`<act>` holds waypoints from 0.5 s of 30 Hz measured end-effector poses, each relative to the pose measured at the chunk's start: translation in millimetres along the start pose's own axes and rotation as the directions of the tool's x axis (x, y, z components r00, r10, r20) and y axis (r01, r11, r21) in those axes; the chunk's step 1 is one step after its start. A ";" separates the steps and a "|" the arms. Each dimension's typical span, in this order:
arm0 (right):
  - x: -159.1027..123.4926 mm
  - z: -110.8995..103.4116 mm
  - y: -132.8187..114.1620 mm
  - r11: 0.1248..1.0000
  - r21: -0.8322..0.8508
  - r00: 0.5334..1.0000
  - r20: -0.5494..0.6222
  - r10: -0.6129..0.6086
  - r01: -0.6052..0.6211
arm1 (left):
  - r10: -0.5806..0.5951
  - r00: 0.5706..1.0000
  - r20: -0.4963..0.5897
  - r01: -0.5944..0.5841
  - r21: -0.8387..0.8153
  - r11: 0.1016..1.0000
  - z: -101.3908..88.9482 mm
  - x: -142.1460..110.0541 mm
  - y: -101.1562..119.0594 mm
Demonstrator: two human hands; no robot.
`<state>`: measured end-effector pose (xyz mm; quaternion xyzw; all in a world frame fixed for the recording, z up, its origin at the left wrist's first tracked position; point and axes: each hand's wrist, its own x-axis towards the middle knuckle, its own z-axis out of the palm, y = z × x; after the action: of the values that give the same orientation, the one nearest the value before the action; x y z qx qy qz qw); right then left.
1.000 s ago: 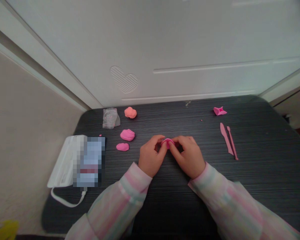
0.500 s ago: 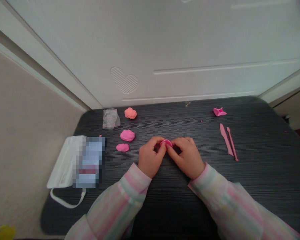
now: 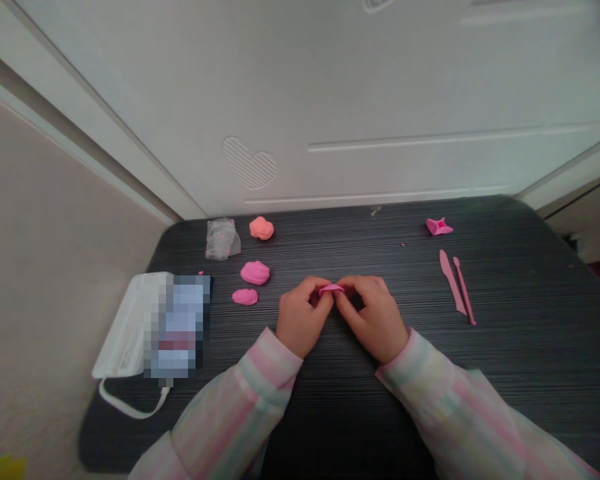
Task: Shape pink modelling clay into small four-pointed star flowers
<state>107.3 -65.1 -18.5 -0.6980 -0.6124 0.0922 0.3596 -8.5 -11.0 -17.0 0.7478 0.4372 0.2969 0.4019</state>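
Note:
A small, thin piece of pink modelling clay (image 3: 332,288) is pinched between both hands above the dark table. My left hand (image 3: 304,317) grips its left edge with thumb and fingers. On the opposite edge, my right hand (image 3: 373,313) pinches it the same way, and the two thumbs nearly meet. The clay looks like a curved sheet seen almost edge-on; its underside is hidden by the thumbs. To the left of my hands lie a larger pink clay lump (image 3: 255,272) and a smaller pink lump (image 3: 245,297).
An orange clay lump (image 3: 261,228) and a clear plastic wrapper (image 3: 223,239) lie at the back left. A white power bank (image 3: 125,327) and a blurred-out phone (image 3: 180,327) with a cable are left. A folded pink clay shape (image 3: 439,227), a pink plastic knife (image 3: 451,280) and a thin rod tool (image 3: 465,290) lie right.
The clay between my fingers has tipped and now shows a narrower, flatter edge. Both hands stay in nearly the same place, and the view has shifted slightly.

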 end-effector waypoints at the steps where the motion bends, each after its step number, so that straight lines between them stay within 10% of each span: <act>1: 0.2 -0.1 0.1 1.000 0.002 1.000 -0.003 0.002 -0.002 | -0.004 1.000 0.000 0.004 -0.012 1.000 -0.1 -0.4 -0.1; 6: 2.3 -4.4 0.2 0.999 0.032 0.998 -0.053 0.029 -0.027 | -0.028 0.996 0.081 0.054 -0.343 0.938 -1.4 -0.6 -1.6; 10: 2.4 -7.0 -3.5 0.992 0.087 0.994 0.057 -0.093 0.088 | -0.165 0.943 0.288 0.332 -0.788 0.518 -2.9 5.7 0.7; 15: 1.0 -2.8 -7.7 0.994 -0.045 0.986 0.137 -0.096 0.103 | -0.162 0.811 0.563 0.584 -0.799 0.144 -1.0 11.0 6.7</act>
<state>103.1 -65.3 -11.4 -0.6679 -0.6715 0.1050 0.3032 -1.7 -2.8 -9.8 0.2490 0.2618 0.2496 0.8984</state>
